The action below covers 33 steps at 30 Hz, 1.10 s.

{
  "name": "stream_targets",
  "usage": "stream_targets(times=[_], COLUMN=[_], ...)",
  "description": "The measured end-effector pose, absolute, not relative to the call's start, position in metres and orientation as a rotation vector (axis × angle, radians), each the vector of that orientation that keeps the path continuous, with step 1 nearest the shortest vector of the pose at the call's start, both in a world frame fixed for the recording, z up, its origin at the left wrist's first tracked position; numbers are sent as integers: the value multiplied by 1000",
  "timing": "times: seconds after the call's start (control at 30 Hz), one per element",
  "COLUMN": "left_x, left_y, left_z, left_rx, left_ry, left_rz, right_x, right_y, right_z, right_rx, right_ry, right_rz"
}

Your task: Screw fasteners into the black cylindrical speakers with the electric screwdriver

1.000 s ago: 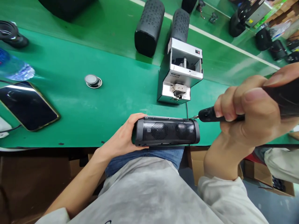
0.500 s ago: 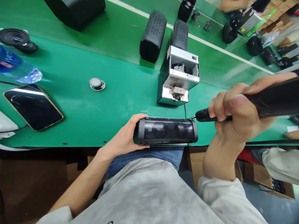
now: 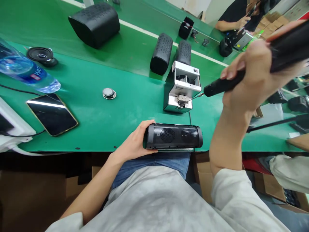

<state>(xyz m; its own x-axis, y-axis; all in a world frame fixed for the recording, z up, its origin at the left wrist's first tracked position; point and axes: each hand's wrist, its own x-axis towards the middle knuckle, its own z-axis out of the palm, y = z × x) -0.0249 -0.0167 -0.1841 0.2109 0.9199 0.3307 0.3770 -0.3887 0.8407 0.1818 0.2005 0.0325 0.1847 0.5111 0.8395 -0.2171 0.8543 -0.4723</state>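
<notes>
A black speaker [image 3: 177, 137] with two round perforated areas lies lengthwise at the table's front edge. My left hand [image 3: 137, 140] is closed around its left end, thumb underneath and fingers on the far side. My right hand [image 3: 253, 71] is raised to the right, wrapped round a black electric screwdriver [image 3: 224, 83]. The screwdriver's thin bit reaches left to the front of a silver screw feeder [image 3: 182, 85], its tip at the small metal block [image 3: 183, 99]. Whether a screw is on the tip is too small to tell.
Behind the feeder stand two black textured speaker housings [image 3: 161, 54]; a larger one [image 3: 96, 24] is farther left. A phone [image 3: 51, 114], water bottle [image 3: 29, 69], loose speaker driver [image 3: 41, 54] and small round part [image 3: 109, 93] lie leftward. Another person [image 3: 231, 19] works across the table.
My right hand has lifted the electric screwdriver away from the speaker's far right corner, up to the screw feeder. My left hand keeps its hold on the speaker. The view has shifted.
</notes>
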Motion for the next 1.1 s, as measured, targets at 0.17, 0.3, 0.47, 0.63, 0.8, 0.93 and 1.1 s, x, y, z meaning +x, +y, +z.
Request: stream_targets(times=[0.17,0.3,0.47,0.63,0.8,0.93,1.1], left_x=[-25,-25,-25,-26,-26,-26,-26], left_y=[-17,-18,-18,-18,-20,-21,-21], left_z=[-183,-181,-181,-182,-179,-176,-177], left_rx=[1878,1857,1859,1861,1872,1866,1873], left_ry=[1201,1208,1218,1227,1229,1247,1253], left_rz=[1121,1106,1094,1096,1101,1088,1064], right_x=[170,178,184,171,175,197,220], right_y=[228,225,207,206,218,198,173], right_z=[10,8,20,17,15,21,29], right_rx=[-269,-313,-261,-298,-425,-718,-794], right_ry=[-1318,-1330,-1323,-1360,-1392,-1507,-1484], right_rz=[493,457,407,375,386,577,685])
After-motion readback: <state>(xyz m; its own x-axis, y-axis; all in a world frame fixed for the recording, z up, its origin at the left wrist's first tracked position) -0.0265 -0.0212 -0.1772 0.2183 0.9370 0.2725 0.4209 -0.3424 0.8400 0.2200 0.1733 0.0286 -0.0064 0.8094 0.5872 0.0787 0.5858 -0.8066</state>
